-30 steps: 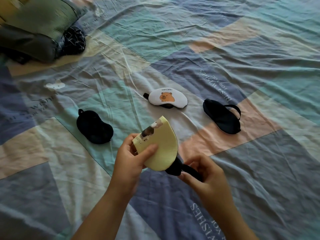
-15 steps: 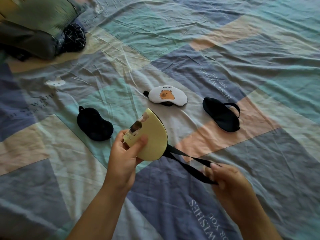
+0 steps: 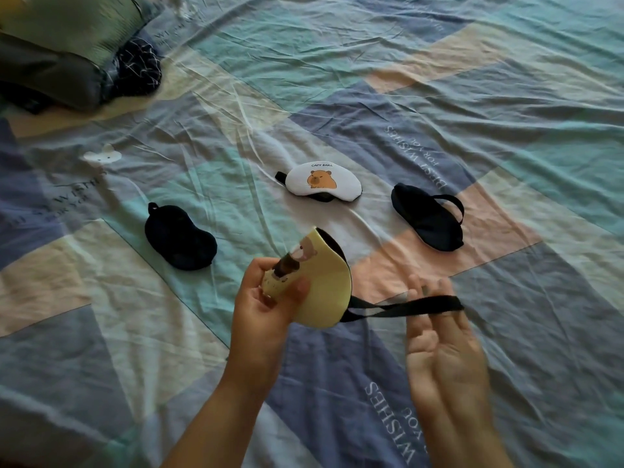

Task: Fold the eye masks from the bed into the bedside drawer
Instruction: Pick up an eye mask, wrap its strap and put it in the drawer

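My left hand [image 3: 266, 305] grips a yellow eye mask [image 3: 324, 292], folded in half, with a bear print on it. Its black elastic strap [image 3: 405, 307] stretches to the right and loops over the fingers of my right hand [image 3: 442, 336], palm up. On the bed lie three more masks: a white capybara mask [image 3: 324, 180] in the middle, a dark mask [image 3: 423, 221] with its strap out at the right, and a dark folded mask [image 3: 180, 236] at the left. No drawer is in view.
The patchwork bed sheet [image 3: 472, 96] is wrinkled and fills the view. A green and grey pillow pile [image 3: 64, 45] with a dark patterned cloth [image 3: 138, 67] sits at the far left corner.
My right hand has pulled the black strap out to the right and turned palm up, so the strap is stretched over its fingers. My left hand with the yellow mask shifted slightly up and left.
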